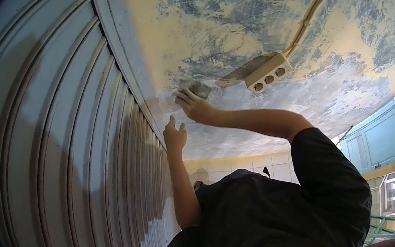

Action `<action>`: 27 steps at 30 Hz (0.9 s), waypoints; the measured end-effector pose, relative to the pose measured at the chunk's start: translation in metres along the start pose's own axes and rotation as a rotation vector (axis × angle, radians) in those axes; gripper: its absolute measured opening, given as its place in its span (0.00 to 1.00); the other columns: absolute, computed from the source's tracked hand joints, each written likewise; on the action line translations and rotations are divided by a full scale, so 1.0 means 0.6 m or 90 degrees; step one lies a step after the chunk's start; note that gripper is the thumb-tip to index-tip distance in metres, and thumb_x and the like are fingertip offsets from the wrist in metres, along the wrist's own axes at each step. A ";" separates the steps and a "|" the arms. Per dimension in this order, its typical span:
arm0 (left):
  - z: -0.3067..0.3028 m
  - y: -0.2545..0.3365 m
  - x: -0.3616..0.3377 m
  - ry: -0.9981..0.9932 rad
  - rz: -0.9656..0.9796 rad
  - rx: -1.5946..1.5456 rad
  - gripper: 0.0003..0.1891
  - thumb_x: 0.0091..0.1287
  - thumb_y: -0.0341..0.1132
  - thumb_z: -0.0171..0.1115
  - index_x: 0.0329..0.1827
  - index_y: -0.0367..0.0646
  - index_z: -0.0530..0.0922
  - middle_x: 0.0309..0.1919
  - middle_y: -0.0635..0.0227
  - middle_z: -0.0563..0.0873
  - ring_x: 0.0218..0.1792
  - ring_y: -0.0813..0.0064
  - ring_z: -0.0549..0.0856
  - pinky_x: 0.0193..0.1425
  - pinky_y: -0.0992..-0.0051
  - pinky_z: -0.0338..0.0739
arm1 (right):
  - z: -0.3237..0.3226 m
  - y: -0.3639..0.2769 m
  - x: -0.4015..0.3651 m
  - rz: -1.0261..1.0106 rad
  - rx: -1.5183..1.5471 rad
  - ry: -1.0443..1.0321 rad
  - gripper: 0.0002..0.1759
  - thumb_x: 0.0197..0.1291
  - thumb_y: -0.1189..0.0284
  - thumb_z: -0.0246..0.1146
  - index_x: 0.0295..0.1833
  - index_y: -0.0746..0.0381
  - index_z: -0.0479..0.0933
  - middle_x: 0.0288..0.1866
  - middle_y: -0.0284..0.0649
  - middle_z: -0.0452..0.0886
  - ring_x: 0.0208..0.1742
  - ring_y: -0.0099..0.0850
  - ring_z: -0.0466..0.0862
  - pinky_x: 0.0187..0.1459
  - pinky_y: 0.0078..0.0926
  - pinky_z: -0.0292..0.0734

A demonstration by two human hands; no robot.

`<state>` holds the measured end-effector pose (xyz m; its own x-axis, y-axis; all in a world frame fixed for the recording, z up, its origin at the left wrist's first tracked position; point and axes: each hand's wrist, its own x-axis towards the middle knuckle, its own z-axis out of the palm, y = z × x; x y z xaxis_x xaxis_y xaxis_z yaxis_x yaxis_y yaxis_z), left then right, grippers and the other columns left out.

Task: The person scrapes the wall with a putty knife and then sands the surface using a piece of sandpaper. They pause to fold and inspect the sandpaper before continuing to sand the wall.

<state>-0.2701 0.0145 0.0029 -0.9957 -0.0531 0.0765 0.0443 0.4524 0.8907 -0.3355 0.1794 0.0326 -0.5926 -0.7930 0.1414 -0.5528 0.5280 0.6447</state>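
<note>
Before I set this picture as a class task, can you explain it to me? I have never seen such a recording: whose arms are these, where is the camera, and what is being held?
There is no machine here. A person works with two bare hands, and the single picture comes from a camera worn on the head. Its wide lens bends the edges. The view tilts up at a patchy blue and yellow surface. The right hand presses a small grey pad against that surface, with the fingers in a grip on it. The left hand is open with the thumb up, beside the edge of the ribbed metal shutter. Whether it touches the shutter is unclear. Near the pad sits a white box with three round holes, and a cable runs away from it.
</note>
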 end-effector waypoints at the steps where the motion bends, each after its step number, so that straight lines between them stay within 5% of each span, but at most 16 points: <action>1: -0.008 -0.012 -0.003 -0.007 -0.014 0.020 0.33 0.68 0.34 0.68 0.73 0.24 0.70 0.66 0.32 0.78 0.70 0.42 0.78 0.74 0.59 0.72 | -0.004 -0.012 -0.010 -0.001 -0.002 0.004 0.20 0.66 0.66 0.61 0.60 0.59 0.86 0.80 0.42 0.71 0.83 0.50 0.63 0.83 0.60 0.49; 4: -0.022 -0.045 -0.004 0.016 -0.056 0.031 0.35 0.66 0.38 0.72 0.70 0.21 0.72 0.65 0.30 0.78 0.69 0.42 0.78 0.74 0.59 0.72 | -0.061 -0.012 -0.032 0.062 0.251 0.170 0.20 0.67 0.70 0.59 0.62 0.60 0.84 0.75 0.45 0.77 0.80 0.47 0.69 0.81 0.48 0.60; 6: -0.034 -0.048 -0.005 0.035 -0.021 0.000 0.36 0.68 0.40 0.73 0.70 0.21 0.72 0.66 0.32 0.79 0.69 0.45 0.80 0.72 0.61 0.74 | -0.090 -0.012 -0.040 0.295 0.695 0.213 0.23 0.68 0.74 0.60 0.68 0.66 0.78 0.62 0.48 0.85 0.67 0.49 0.81 0.68 0.43 0.77; 7: -0.035 -0.045 -0.006 0.036 -0.023 0.005 0.36 0.68 0.40 0.73 0.70 0.21 0.72 0.66 0.32 0.79 0.69 0.45 0.80 0.72 0.61 0.74 | -0.105 -0.010 -0.047 0.408 0.809 0.154 0.18 0.74 0.72 0.59 0.64 0.68 0.79 0.49 0.44 0.89 0.54 0.41 0.89 0.54 0.35 0.84; 8: -0.038 -0.026 -0.009 0.054 0.027 -0.121 0.35 0.69 0.40 0.73 0.70 0.21 0.72 0.64 0.36 0.81 0.68 0.49 0.81 0.70 0.63 0.76 | -0.116 -0.005 -0.057 0.410 0.814 0.154 0.18 0.74 0.72 0.59 0.64 0.68 0.79 0.49 0.44 0.89 0.54 0.41 0.89 0.54 0.35 0.84; 10: -0.042 0.008 -0.013 0.059 0.077 -0.241 0.34 0.70 0.40 0.73 0.69 0.21 0.73 0.62 0.40 0.84 0.66 0.53 0.83 0.68 0.66 0.78 | -0.130 0.001 -0.081 0.627 1.186 0.012 0.16 0.79 0.66 0.58 0.61 0.66 0.79 0.41 0.42 0.89 0.42 0.31 0.88 0.48 0.29 0.83; 11: -0.044 0.026 -0.014 0.043 0.079 -0.273 0.31 0.71 0.38 0.73 0.68 0.23 0.75 0.58 0.46 0.87 0.62 0.60 0.85 0.65 0.70 0.78 | -0.140 -0.001 -0.091 0.638 1.190 0.017 0.16 0.79 0.66 0.58 0.61 0.66 0.79 0.41 0.42 0.89 0.42 0.31 0.88 0.48 0.29 0.83; 13: -0.050 0.061 -0.024 0.007 0.081 -0.301 0.27 0.72 0.36 0.72 0.67 0.24 0.77 0.54 0.52 0.89 0.58 0.66 0.86 0.63 0.74 0.79 | -0.156 -0.017 -0.119 0.672 1.497 0.097 0.18 0.80 0.61 0.60 0.58 0.66 0.80 0.43 0.38 0.87 0.42 0.23 0.84 0.48 0.27 0.82; 15: -0.052 0.096 -0.032 -0.029 0.040 -0.286 0.20 0.71 0.34 0.73 0.60 0.30 0.83 0.44 0.63 0.90 0.46 0.77 0.86 0.55 0.77 0.78 | -0.154 -0.032 -0.138 0.700 1.581 0.144 0.19 0.79 0.60 0.60 0.58 0.66 0.80 0.45 0.37 0.86 0.44 0.24 0.84 0.50 0.28 0.82; 19: -0.029 0.109 -0.034 -0.100 0.057 -0.246 0.15 0.71 0.31 0.72 0.57 0.32 0.86 0.44 0.66 0.90 0.44 0.79 0.85 0.55 0.78 0.79 | -0.162 -0.030 -0.176 0.741 1.714 0.192 0.20 0.78 0.60 0.62 0.60 0.67 0.79 0.50 0.37 0.86 0.49 0.25 0.84 0.53 0.29 0.82; 21: -0.018 0.134 -0.045 -0.072 0.048 -0.292 0.12 0.71 0.33 0.73 0.51 0.35 0.88 0.35 0.72 0.88 0.36 0.83 0.80 0.45 0.80 0.75 | -0.174 -0.026 -0.191 0.762 1.728 0.194 0.20 0.78 0.61 0.62 0.60 0.67 0.79 0.50 0.37 0.86 0.50 0.26 0.84 0.53 0.29 0.82; 27: 0.003 0.135 -0.042 -0.143 0.004 -0.315 0.15 0.70 0.36 0.75 0.50 0.33 0.85 0.38 0.72 0.87 0.38 0.83 0.80 0.46 0.80 0.75 | -0.166 -0.036 -0.220 0.699 1.569 0.195 0.18 0.75 0.69 0.65 0.64 0.67 0.78 0.53 0.38 0.86 0.50 0.25 0.84 0.54 0.28 0.81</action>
<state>-0.2413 0.0541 0.0724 -0.9859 0.1640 0.0339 0.0303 -0.0245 0.9992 -0.1868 0.2424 0.0746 -0.9772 -0.1351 -0.1637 0.2016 -0.3501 -0.9148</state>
